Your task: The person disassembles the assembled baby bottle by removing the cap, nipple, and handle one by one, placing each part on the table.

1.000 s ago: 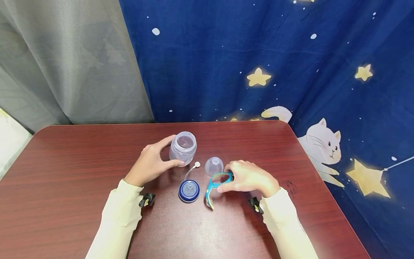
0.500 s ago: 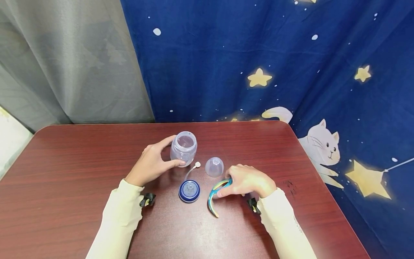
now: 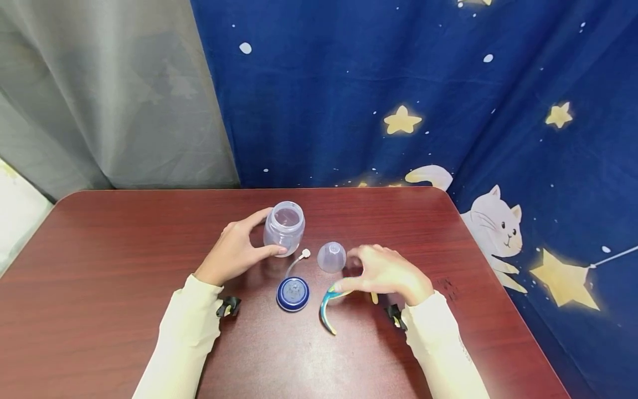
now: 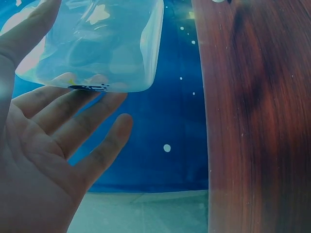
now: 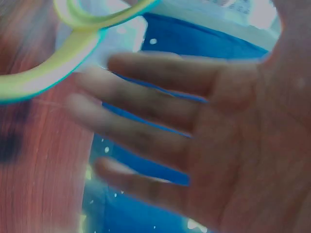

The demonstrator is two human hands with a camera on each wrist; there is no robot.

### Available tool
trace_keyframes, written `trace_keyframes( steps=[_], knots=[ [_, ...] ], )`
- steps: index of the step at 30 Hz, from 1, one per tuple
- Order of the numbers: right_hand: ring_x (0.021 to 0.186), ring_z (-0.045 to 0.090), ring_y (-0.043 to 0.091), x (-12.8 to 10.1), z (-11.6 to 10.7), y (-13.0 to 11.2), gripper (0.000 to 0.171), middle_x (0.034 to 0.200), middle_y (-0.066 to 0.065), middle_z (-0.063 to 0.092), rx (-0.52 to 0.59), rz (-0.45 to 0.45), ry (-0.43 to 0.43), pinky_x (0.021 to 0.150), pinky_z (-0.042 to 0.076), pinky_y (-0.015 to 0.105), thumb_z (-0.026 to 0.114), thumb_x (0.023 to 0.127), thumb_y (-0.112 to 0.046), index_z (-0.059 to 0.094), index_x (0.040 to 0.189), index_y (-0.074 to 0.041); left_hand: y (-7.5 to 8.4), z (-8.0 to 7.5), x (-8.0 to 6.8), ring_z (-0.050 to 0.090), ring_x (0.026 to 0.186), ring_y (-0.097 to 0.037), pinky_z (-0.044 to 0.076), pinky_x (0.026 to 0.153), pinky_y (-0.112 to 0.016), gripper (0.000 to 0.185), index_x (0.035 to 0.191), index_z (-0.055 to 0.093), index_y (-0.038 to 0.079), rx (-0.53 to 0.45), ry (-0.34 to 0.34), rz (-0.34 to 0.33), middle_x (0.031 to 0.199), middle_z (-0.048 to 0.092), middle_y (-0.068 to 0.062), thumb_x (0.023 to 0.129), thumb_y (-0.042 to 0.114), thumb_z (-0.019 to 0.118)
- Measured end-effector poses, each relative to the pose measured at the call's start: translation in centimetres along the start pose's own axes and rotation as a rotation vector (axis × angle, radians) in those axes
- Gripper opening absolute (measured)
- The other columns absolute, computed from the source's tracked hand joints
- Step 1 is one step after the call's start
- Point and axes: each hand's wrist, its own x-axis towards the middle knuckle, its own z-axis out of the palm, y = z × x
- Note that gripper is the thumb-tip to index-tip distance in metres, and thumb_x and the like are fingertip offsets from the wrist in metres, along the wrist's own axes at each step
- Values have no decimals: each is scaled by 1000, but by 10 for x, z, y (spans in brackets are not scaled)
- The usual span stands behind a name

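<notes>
My left hand grips a clear, empty plastic bottle standing upright on the red-brown table, thumb on the near side and fingers on the far side. In the left wrist view the bottle rests against the fingertips of that hand. My right hand hovers, blurred, with its fingers spread over a teal and yellow curved handle piece that lies on the table. In the right wrist view the fingers of this hand are straight and the handle piece lies beyond their tips.
A clear dome cap sits just beyond the right hand. A dark blue screw ring with a nipple lies between the hands, and a thin straw with a white tip lies behind it. A starry blue cloth hangs behind the table.
The right hand held the handle piece, drew it toward me, then opened its fingers and let it lie on the table. The left hand and bottle have stayed put.
</notes>
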Motion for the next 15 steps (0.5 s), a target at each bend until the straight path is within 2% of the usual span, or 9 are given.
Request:
trace_keyframes(
  steps=[2, 4, 6, 8, 11, 15],
  knots=[
    [100, 64, 18, 0, -2, -2, 63, 110, -2, 69, -7, -45, 128, 87, 50, 43, 73, 78, -65, 68, 118, -17, 1, 0, 1, 60, 116, -22, 44, 98, -51, 81, 143, 54, 22, 0, -6, 4, 128, 66, -1, 73, 46, 87],
    [119, 58, 22, 2, -2, -5, 70, 130, 0, 62, 27, -91, 243, 100, 45, 48, 67, 85, -62, 58, 137, -15, 1, 1, 2, 60, 116, -22, 44, 98, -51, 81, 143, 54, 21, -2, -15, 11, 128, 66, -1, 74, 47, 86],
    [127, 53, 24, 6, -1, -10, 73, 139, 0, 56, 76, -127, 312, 104, 43, 49, 62, 89, -62, 49, 146, -18, 1, 2, 3, 60, 117, -22, 44, 99, -52, 81, 143, 53, 21, -10, -20, 20, 129, 65, -1, 74, 48, 86],
    [129, 52, 23, 12, -1, -17, 73, 142, 0, 54, 145, -177, 349, 101, 46, 48, 61, 91, -60, 43, 150, -22, 1, 3, 3, 60, 117, -22, 45, 99, -52, 81, 143, 54, 20, -19, -19, 25, 128, 66, 0, 74, 48, 86],
    [127, 53, 18, 24, -1, -28, 69, 140, 0, 56, 251, -263, 351, 93, 53, 42, 63, 93, -54, 40, 151, -25, 1, 3, 3, 61, 116, -22, 47, 97, -52, 80, 143, 54, 19, -35, -8, 37, 127, 66, -1, 74, 45, 87],
    [126, 55, 13, 39, -2, -41, 56, 135, -3, 60, 296, -380, 343, 100, 49, 39, 64, 96, -43, 48, 146, -21, 0, 3, 1, 62, 115, -21, 49, 96, -50, 79, 143, 54, 17, -56, -3, 51, 127, 66, -2, 75, 42, 87]
  ],
)
